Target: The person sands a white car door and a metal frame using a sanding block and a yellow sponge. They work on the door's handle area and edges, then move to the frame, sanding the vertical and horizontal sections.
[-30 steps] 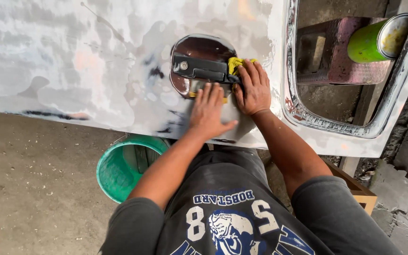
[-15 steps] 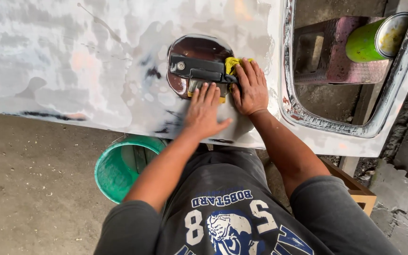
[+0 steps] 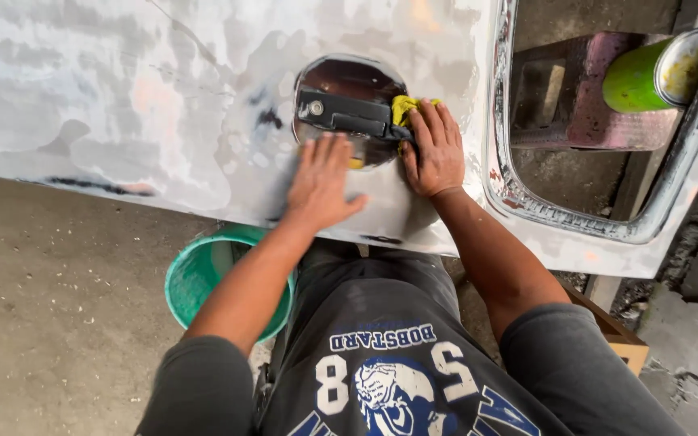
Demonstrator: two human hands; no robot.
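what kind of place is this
Likely an auto body repair shop. A sanded, primer-patched car door lies flat with its black handle exposed, both hands work on it, and a green bucket sits on the bare concrete floor.

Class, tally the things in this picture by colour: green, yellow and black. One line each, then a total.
Green: 2 (bucket, can)
Yellow: 1 (cloth under the right hand)
Black: 1 (door handle)
Total: 4

A green cylindrical can [image 3: 644, 74] with a pale lid lies top right, behind the window opening.
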